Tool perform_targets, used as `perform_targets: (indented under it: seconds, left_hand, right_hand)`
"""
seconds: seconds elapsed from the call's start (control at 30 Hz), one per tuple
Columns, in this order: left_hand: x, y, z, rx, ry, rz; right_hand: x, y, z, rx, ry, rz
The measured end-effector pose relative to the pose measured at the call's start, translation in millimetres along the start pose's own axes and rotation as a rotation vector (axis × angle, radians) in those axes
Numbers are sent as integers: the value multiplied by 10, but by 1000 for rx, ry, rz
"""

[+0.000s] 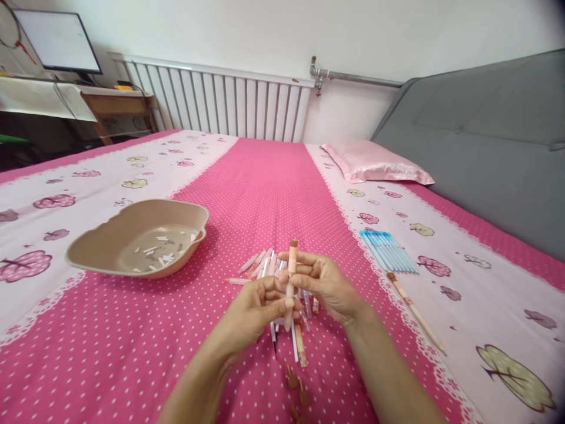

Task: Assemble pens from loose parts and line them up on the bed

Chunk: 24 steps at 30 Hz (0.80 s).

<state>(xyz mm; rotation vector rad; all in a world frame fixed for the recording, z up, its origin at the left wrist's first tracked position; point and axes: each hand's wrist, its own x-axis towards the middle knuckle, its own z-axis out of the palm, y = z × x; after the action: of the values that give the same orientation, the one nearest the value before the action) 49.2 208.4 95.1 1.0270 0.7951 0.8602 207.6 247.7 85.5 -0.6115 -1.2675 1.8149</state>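
Between my two hands stands a pen (293, 253), nearly upright, with a brown end, a peach upper barrel and a pale translucent lower part. My right hand (326, 285) pinches its upper barrel. My left hand (258, 303) grips the lower part between thumb and fingers. Beneath and behind the hands lies a loose pile of pen parts (253, 265), pink, white and clear, partly hidden by my fingers. A peach barrel (301, 346) lies just below the hands, beside thin white and dark refills (273, 341). Nearer me are several small brown pieces (303, 393).
At left stands a beige basin (101, 250) holding small white pieces. On the right lie a row of light blue pens (388, 252) and a long peach pen (417, 313). A pink pillow (375, 162) rests farther back on the patterned bedspread (273, 194), near a grey headboard (481, 129).
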Motion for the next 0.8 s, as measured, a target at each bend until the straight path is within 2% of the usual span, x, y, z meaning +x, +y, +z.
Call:
perform_targets:
  seconds: [0.13,0.27,0.33,0.4,0.57,0.8]
  left_hand:
    - [17,-35,8,37,105,0]
    - [35,-57,2,133,278,9]
    - [34,-50,4,150,316,14]
    - [19,-31,11,126,267,6]
    - [-40,10,19,-3,48,-4]
    - [-37,13,-1,-3,11,-30]
  right_hand:
    - [3,19,9,-34,22,6]
    - [6,33,9,-38,32,13]
    - [9,34,8,-20,39,12]
    - [12,31,8,9,43,13]
    - [14,22,18,102,4,30]
    - [1,10,31,112,-36,12]
